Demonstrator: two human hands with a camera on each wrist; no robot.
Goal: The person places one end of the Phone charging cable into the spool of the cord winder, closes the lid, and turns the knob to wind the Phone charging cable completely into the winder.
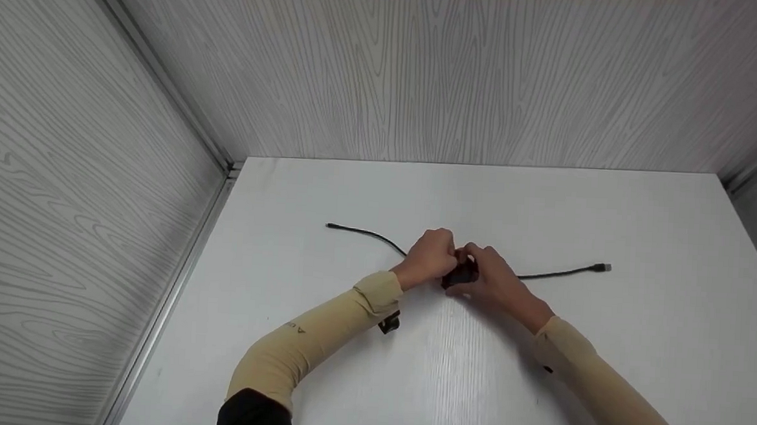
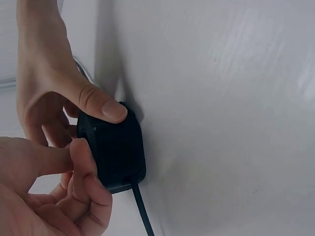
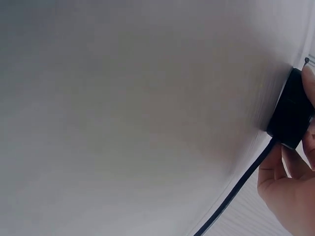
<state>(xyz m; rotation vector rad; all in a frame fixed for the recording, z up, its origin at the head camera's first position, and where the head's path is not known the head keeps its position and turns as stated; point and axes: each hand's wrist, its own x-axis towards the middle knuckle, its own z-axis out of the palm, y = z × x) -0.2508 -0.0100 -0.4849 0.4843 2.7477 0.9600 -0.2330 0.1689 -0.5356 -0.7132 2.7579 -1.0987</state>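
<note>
In the head view a black, rounded block-shaped case [image 1: 459, 274] sits between both hands at mid-table. A thin black cable [image 1: 375, 235] emerges on either side of it, with a small plug at the left end and a USB plug [image 1: 601, 267] at the right end. My right hand [image 1: 495, 280] grips the case; in the left wrist view its thumb presses on the case [image 2: 120, 152]. Curled fingers of my left hand [image 2: 54, 191] pinch at the case's near side, their tips partly hiding it. The case also shows at the right edge of the right wrist view [image 3: 290, 110].
A white table [image 1: 547, 215] lies under the hands. Grey wood-grain panels [image 1: 386, 70] stand behind it and at both sides. A small black device [image 1: 389, 321] shows beneath the left sleeve.
</note>
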